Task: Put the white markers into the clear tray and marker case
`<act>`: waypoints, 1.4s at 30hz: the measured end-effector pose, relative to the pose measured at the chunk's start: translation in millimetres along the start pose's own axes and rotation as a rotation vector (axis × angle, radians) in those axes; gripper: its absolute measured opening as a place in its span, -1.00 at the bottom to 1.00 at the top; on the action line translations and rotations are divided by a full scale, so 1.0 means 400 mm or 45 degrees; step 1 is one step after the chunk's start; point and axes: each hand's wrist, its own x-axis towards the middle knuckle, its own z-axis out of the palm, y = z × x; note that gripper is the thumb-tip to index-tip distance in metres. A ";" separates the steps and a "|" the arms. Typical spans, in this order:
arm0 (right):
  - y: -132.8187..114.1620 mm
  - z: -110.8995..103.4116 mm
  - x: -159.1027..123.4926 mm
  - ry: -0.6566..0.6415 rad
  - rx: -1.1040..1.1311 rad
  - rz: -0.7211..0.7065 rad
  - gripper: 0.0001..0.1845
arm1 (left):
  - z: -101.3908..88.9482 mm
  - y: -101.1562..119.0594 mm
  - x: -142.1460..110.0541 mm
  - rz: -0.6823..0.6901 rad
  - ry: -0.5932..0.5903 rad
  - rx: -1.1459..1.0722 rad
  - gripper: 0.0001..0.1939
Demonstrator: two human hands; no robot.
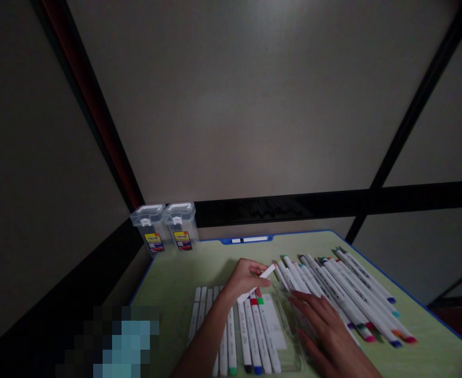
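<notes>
My left hand is closed around a white marker, which is tilted over a row of markers. That row lies side by side in a clear plastic case; some show green, black, blue or red ends. My right hand is palm down with its fingers stretched out and slightly apart, at the right side of the case. It seems to touch the case edge, though the contact is partly hidden. Just beyond its fingers lies a loose spread of white markers with coloured ends.
Two clear lidded boxes with yellow labels stand at the back left of the green table. A pen lies in the blue holder at the far edge. A panelled wall rises behind. The lower left is pixelated.
</notes>
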 end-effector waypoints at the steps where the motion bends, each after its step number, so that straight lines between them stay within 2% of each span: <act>1: -0.003 -0.001 -0.001 0.038 0.013 0.016 -0.55 | 0.000 0.003 -0.003 -0.001 -0.038 0.021 -0.68; 3: -0.011 -0.006 -0.001 0.101 0.050 0.041 -0.51 | 0.000 0.011 -0.011 -0.005 -0.119 0.071 -0.67; 6: -0.021 -0.017 0.005 0.142 0.111 0.039 -0.50 | -0.002 0.021 -0.022 -0.027 -0.329 0.183 -0.62; 9: -0.028 -0.024 0.011 0.059 0.179 0.004 -0.56 | -0.004 0.027 -0.030 -0.039 -0.526 0.308 -0.55; 12: -0.033 -0.027 0.011 0.027 0.233 -0.061 -0.63 | -0.004 0.029 -0.033 -0.070 -0.583 0.387 -0.50; 16: -0.032 -0.028 0.005 0.145 0.251 0.004 -0.67 | -0.003 0.027 -0.034 -0.138 -0.691 0.435 -0.34; 18: -0.031 -0.031 0.005 0.201 0.257 0.034 -0.68 | -0.005 0.025 -0.033 -0.145 -0.758 0.464 -0.31; 21: -0.034 -0.039 0.010 0.198 0.283 -0.012 -0.72 | -0.010 0.023 -0.033 -0.151 -0.850 0.523 -0.32; 26: -0.043 -0.048 0.020 0.173 0.310 -0.093 -0.78 | -0.015 0.023 -0.033 -0.170 -0.939 0.558 -0.28; 32: -0.036 -0.036 0.013 0.143 0.357 -0.042 -0.81 | -0.010 0.028 -0.036 -0.179 -0.943 0.578 -0.27; 36: -0.032 -0.029 0.007 0.097 0.415 -0.020 -0.84 | -0.006 0.042 -0.044 -0.168 -0.985 0.582 -0.34; 42: -0.030 -0.022 0.004 0.000 0.453 0.088 -0.87 | -0.002 0.052 -0.046 -0.191 -1.029 0.425 -0.35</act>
